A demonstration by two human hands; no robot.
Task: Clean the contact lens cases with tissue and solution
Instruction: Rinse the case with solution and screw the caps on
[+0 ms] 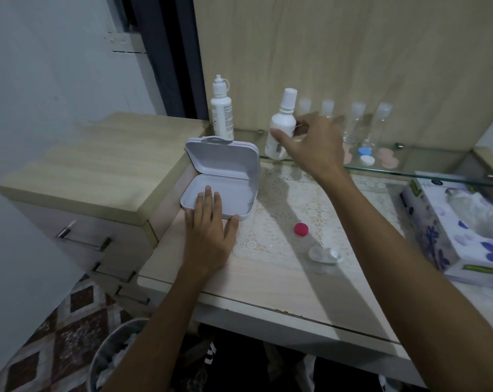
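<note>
Left hand (208,230) lies flat, fingers straight and slightly spread, on the front edge of an open white hinged box (219,179); fingertips reach over the rim into the tray, thumb against its front right corner. Right hand (313,145) is raised at the glass shelf (437,171), fingers loosely spread around a white solution bottle (282,123); thumb touches the bottle's side, but a firm hold cannot be told. A second bottle (222,108) stands behind the box. Clear lens case (324,254) lies on the lace mat (282,199), well apart from both hands; pink cap (301,229) sits near it. Tissue box (460,236) is at the table's right edge.
</note>
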